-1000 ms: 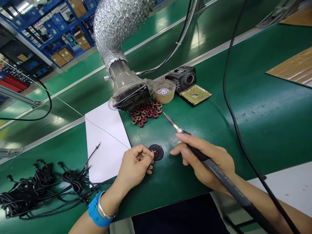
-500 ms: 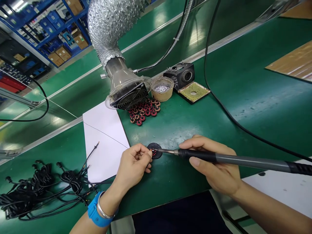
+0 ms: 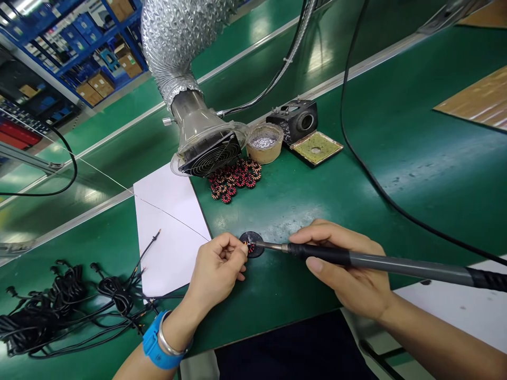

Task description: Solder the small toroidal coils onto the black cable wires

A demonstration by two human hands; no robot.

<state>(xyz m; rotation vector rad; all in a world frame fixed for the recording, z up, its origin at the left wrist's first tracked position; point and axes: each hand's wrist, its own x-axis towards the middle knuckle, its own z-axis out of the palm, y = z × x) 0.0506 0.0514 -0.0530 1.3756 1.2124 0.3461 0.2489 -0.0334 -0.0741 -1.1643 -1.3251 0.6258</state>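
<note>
My right hand (image 3: 348,269) is wrapped round the dark grey handle of a soldering iron (image 3: 328,254). Its metal tip reaches left to a small copper-wound coil (image 3: 250,246) lying on a round black disc (image 3: 257,250). My left hand (image 3: 219,266) is closed in a pinch at the disc's left edge. A thin solder wire (image 3: 174,217) runs down from the upper left into those fingers. Something orange, like a wire end, shows at the fingertips; the exact contact with the iron's tip is too small to make out.
A fume extractor hood (image 3: 209,142) hangs over several red-and-black coils (image 3: 235,179). Beyond stand a round tub (image 3: 264,150) and an iron stand with a yellow sponge (image 3: 317,148). White board (image 3: 168,232) and bundled black cables (image 3: 67,301) lie left. The iron's cord (image 3: 372,184) crosses the right side.
Both hands hold almost the same position, with the iron's tip still at the coil. The iron's cord has shifted slightly to the right.
</note>
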